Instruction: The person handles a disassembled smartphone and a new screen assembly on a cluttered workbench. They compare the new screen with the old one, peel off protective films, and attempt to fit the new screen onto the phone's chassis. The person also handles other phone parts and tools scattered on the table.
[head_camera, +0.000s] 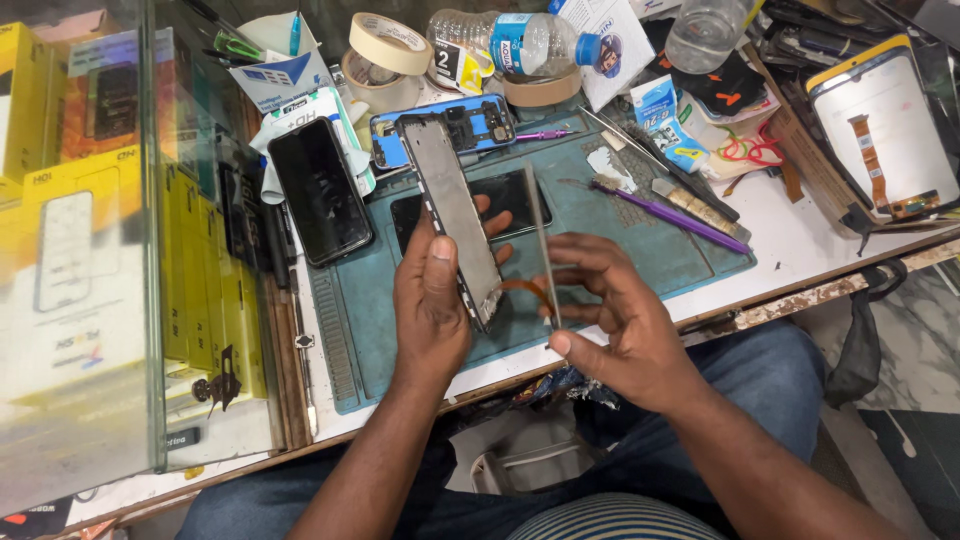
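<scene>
My left hand (432, 300) grips a phone's metal mid-frame (452, 215), held tilted with its bare silver side up, over the teal work mat (620, 235). My right hand (610, 320) pinches a thin display panel (541, 245), seen almost edge-on. An orange flex ribbon (525, 288) still joins the panel to the frame's lower end. Beneath the two parts a dark phone screen (505, 195) lies flat on the mat.
A black phone (320, 190) leans at the mat's left. A blue phone back with exposed board (450, 125), purple pry tool (670, 212), tape rolls (390, 45), water bottles (515, 40) and a white screen panel (885, 120) crowd the bench. A glass case with yellow boxes (90, 230) stands left.
</scene>
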